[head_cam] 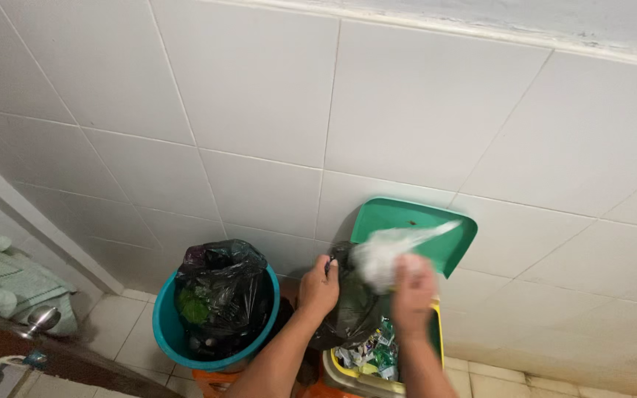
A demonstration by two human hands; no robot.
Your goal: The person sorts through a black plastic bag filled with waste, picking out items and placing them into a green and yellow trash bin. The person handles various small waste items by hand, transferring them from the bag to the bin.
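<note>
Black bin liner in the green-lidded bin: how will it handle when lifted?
Likely floppy: the black liner is crumpled and bunched where the left hand grips it. Probably light for its size, as thin film. Its glossy surface may be slippery. The right hand is blurred, at a white plastic bag.

Both forearms are bare to the frame's edge, with no sleeves, and the left hand (319,286) and right hand (413,289) are ungloved.

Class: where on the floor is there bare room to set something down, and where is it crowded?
Bare tile floor lies left of the round teal bin, towards the door, and at right beyond the yellow bin. Between the bins both hands crowd the black bag.
</note>
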